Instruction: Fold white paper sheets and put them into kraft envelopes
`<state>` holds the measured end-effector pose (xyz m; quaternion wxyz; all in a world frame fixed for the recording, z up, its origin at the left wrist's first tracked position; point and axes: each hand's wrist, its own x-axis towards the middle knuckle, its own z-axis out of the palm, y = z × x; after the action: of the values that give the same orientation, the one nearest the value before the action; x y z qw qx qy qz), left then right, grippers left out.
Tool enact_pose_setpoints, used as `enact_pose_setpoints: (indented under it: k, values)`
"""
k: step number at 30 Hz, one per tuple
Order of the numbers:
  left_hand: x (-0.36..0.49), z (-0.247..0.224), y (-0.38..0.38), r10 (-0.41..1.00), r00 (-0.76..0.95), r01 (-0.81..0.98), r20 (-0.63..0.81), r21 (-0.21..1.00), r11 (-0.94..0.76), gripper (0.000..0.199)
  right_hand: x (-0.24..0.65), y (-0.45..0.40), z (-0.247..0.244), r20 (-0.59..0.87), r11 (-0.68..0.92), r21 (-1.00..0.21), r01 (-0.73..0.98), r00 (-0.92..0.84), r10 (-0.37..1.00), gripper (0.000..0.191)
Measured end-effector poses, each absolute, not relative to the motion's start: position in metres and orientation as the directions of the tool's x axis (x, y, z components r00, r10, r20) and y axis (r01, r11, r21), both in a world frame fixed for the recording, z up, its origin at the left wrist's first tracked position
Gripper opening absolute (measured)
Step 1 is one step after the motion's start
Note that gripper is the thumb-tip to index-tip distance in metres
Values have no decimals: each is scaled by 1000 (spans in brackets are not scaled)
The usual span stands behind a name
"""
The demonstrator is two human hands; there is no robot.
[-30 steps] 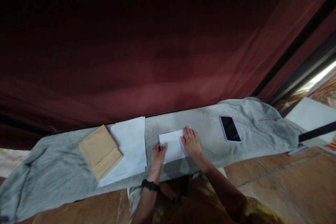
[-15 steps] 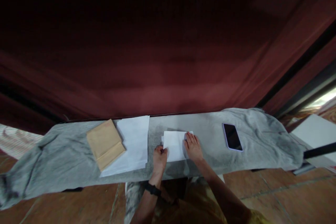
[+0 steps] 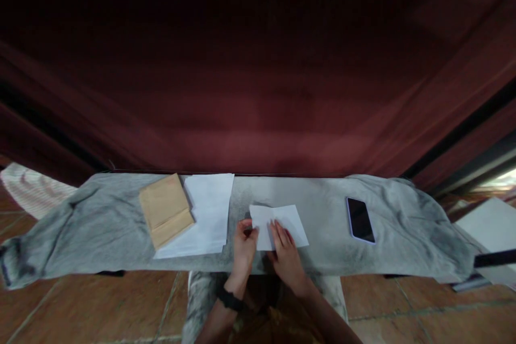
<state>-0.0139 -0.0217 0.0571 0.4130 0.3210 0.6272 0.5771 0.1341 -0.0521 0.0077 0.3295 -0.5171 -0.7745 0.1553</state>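
A white sheet of paper (image 3: 296,220), folded over on its left part, lies on the grey cloth in front of me. My left hand (image 3: 245,242) pinches the folded paper's left edge between thumb and fingers. On top of the paper rests my right hand (image 3: 285,252), its fingers stretched out and pressing near the middle. Part of the paper is hidden under those fingers. A stack of white paper (image 3: 209,215) lies left of my hands, partly covered by a brown paper envelope (image 3: 165,208).
A phone (image 3: 360,219) with a dark screen lies to the right on the grey cloth (image 3: 322,193). A dark red panel (image 3: 258,118) rises behind the cloth-covered surface. Tiled floor (image 3: 129,306) shows below its front edge.
My right hand has slid left from the paper's right edge to its middle. The paper now spreads further right and sits at a different angle. My left hand stays at the left edge.
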Motion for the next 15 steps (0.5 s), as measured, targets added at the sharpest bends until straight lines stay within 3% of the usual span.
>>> enact_pose_setpoints:
  k: [2,5,7,9,11,13,15]
  values:
    - [-7,71,-23,894,-427,-214,-138,976,49,46,128,-44,19,314,303,-767,565,-81,946,63]
    - [-3,85,-22,900,-364,-407,-239,910,77,53,125,-27,51,103,83,-989,122,163,981,45]
    - [-3,86,-22,868,-349,-438,-353,881,182,53,126,-17,76,-77,-9,-966,-258,255,964,50]
    - [-2,80,-24,831,-307,-456,-464,838,299,59,128,-12,93,-170,-3,-842,-539,261,950,56]
    - [1,70,-27,836,-209,-497,-507,792,355,69,130,-11,98,-191,3,-780,-626,243,951,56]
    - [4,62,-29,885,-127,-511,-448,794,328,72,134,-13,88,-190,-9,-819,-573,257,948,51]
    - [5,56,-27,924,-156,-403,-348,877,263,68,141,-18,67,-197,-39,-888,-459,302,933,47]
